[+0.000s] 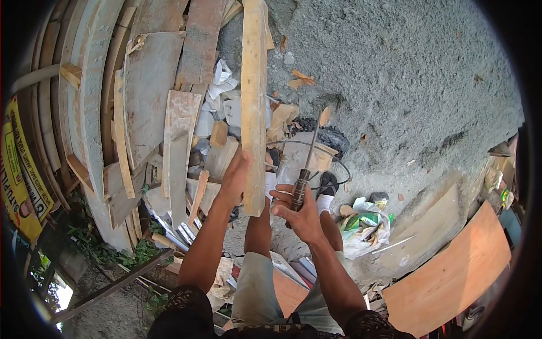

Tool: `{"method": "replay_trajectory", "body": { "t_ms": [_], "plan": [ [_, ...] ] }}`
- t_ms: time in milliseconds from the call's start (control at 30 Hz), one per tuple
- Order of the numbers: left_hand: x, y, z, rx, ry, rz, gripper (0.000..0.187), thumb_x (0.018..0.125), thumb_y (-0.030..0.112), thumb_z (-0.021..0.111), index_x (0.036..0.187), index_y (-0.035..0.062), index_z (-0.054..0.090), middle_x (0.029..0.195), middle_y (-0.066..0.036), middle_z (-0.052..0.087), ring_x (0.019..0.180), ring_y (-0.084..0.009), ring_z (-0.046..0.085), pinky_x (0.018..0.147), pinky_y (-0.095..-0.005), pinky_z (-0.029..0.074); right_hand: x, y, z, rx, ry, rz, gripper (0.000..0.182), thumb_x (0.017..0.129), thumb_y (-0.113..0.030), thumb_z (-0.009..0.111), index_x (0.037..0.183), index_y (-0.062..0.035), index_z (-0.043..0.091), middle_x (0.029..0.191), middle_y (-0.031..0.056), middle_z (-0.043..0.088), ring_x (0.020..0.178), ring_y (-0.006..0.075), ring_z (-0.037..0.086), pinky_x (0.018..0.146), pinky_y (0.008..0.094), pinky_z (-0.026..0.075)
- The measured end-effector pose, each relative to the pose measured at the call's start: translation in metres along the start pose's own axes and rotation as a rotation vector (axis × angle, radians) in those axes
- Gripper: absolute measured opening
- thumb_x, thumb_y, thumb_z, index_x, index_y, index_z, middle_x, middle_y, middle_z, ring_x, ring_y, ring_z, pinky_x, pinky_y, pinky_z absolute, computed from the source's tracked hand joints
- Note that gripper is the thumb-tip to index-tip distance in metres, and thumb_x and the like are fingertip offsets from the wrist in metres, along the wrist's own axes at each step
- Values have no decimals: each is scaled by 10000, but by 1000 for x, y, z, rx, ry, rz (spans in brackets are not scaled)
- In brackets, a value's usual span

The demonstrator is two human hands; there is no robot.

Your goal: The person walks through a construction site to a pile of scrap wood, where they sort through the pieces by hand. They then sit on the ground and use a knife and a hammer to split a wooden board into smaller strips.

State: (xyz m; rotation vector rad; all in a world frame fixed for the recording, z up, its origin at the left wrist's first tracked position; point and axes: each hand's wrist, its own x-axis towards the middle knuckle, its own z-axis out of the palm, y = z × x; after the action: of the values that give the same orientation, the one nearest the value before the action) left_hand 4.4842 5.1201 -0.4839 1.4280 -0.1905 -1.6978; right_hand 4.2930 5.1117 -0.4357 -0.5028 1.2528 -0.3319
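Over the gritty concrete ground, amid scrap boards and litter: left hand pressed against the near end of a long wooden plank, fingers wrapped round its edge, plank running straight away from the body. Right hand closed on the dark handle of a long thin metal tool, tip up near the plank's right side, exact kind hard to tell. Best done, by the look of it, with the plank braced firmly, the tool kept close along the wood, and the sock-clad foot below kept out of the line of any slip. Stacked boards just left.
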Motion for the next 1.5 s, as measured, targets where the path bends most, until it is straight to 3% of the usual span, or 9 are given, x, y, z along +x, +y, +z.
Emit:
{"method": "replay_trajectory", "body": {
  "t_ms": [200,300,467,733,933,1033,1067,1300,1500],
  "plan": [
    [11,-28,23,168,-150,31,702,989,591,361,1326,-14,476,1250,-122,543,1165,-187,503,1003,-346,396,-2,-22,1,-268,115,-89,580,701,-50,832,1149,13,470,1048,139,640,974,199,648,862,351,536],
    [74,-16,7,-45,52,-36,621,1006,504,431,1319,-30,482,1245,-137,557,1155,-205,527,985,-349,417,-15,-15,-33,-161,146,54,698,663,-158,886,1190,2,458,1033,111,616,904,161,623,770,297,527],
    [269,32,-19,623,626,402,820,836,435,723,1381,-72,379,1272,-218,562,1164,-266,560,926,-356,473,-58,24,-83,-230,281,24,636,669,32,818,1176,23,434,1035,151,648,883,212,670,775,340,568],
    [341,81,-26,1067,713,329,738,671,425,812,1133,-82,539,1070,-182,637,993,-328,653,858,-369,518,-95,36,-89,-354,368,45,655,659,31,825,1181,20,431,1014,133,612,870,196,649,761,339,568],
    [171,99,-82,-235,-190,-3,496,873,302,551,1257,-9,511,1056,-129,604,729,-198,551,583,-333,466,-91,27,-63,-337,312,38,640,666,9,831,1177,18,446,983,89,566,868,168,611,761,311,547],
    [85,71,-106,-371,-171,-80,513,903,381,509,1219,-23,534,1027,-109,612,700,-178,553,522,-291,433,-83,37,-61,-413,280,-55,835,587,-82,902,1269,22,431,980,79,537,875,173,543,771,319,489],
    [59,59,-118,-423,-174,-133,527,902,394,515,1226,-23,528,1032,-106,609,699,-173,555,511,-283,431,-82,25,-54,-481,248,-47,655,653,-11,847,1178,15,457,1020,80,553,943,159,582,831,310,521],
    [-85,7,-139,-537,-55,-131,572,887,427,530,1235,-27,504,1077,-99,572,669,-144,503,479,-253,403,-83,-5,-25,-665,80,45,574,698,-52,821,1155,6,479,989,101,577,838,148,601,711,289,536],
    [-222,-65,-127,-369,393,-122,355,879,199,594,1184,43,501,907,-31,536,761,-133,544,627,-301,451,-78,-30,-20,-1058,-201,-109,583,673,-68,808,1133,7,457,913,133,631,750,247,616,668,378,508]
  ]
}}
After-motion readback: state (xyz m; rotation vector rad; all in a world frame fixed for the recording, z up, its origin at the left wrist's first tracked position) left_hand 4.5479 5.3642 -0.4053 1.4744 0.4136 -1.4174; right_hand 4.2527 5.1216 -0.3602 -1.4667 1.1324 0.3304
